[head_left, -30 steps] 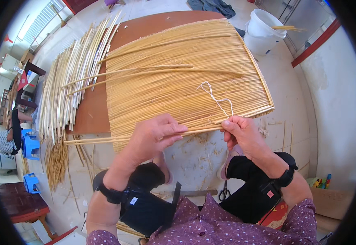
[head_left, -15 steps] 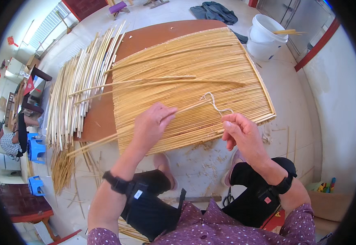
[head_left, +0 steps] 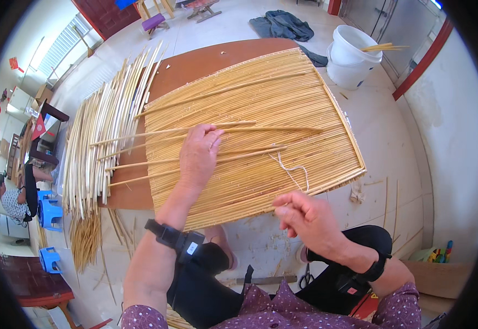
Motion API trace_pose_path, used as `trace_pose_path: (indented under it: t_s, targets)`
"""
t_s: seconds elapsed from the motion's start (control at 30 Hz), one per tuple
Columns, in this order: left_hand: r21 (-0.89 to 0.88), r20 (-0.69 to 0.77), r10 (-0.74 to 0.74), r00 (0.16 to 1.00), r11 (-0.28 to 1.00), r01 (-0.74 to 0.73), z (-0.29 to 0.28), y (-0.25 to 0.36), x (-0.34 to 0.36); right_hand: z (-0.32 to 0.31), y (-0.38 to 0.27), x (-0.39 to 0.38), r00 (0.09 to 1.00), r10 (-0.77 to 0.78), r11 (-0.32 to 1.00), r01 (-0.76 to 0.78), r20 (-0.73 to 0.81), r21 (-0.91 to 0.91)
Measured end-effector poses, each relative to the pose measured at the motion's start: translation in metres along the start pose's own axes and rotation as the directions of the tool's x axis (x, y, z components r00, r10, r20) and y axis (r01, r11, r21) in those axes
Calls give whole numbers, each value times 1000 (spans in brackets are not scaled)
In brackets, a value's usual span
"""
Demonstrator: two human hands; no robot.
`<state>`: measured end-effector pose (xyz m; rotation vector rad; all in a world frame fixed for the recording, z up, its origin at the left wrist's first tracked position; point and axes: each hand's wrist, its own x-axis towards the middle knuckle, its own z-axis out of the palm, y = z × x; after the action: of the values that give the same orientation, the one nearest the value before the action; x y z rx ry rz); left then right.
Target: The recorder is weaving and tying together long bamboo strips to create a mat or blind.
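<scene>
A mat (head_left: 255,101) of yellow, reed-like rods covers much of the brown board (head_left: 222,52), with several loose rods (head_left: 167,178) lying across it. My left hand (head_left: 199,153) is over the middle-left of the mat, fingers bent together among these rods; whether they grip one is hidden. A white string (head_left: 296,168) lies looped on the mat's lower right. Just below it, at the mat's front edge, my right hand (head_left: 302,216) has its fingers curled together; I cannot make out what is in them.
Pale rods (head_left: 102,120) are piled at the board's left, darker ones (head_left: 85,238) beneath. Nested white buckets (head_left: 344,68) stand at back right, near dark cloth (head_left: 283,26). A seated person (head_left: 14,197) is at far left beside blue stools (head_left: 49,211). Scissors (head_left: 306,279) lie below.
My left hand has moved up from the front edge; two rods it held there now lie higher across the mat. My right hand has moved down and left, off the edge.
</scene>
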<state>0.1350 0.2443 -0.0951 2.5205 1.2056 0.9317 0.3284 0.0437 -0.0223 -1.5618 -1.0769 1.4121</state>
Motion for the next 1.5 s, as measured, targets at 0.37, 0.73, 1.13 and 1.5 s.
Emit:
trace_pose_path:
  t_s: [0.37,0.73,1.13,1.5]
  targets:
    - [144,23,-32,999,989,28,7,-9,8,4,1,-3,992,-82,988,93,98,-123]
    - [80,-140,133,981,989,-122,-7,13,20,-3,5,1,997,-68,995,70,23,-70]
    - [-190,233,108,966,980,-63,-104,58,-35,-30,23,23,952,-87,655,278,-295,703]
    - [-332,328,1,945,936,115,-104,72,-79,7,24,17,995,-91,809,57,29,586]
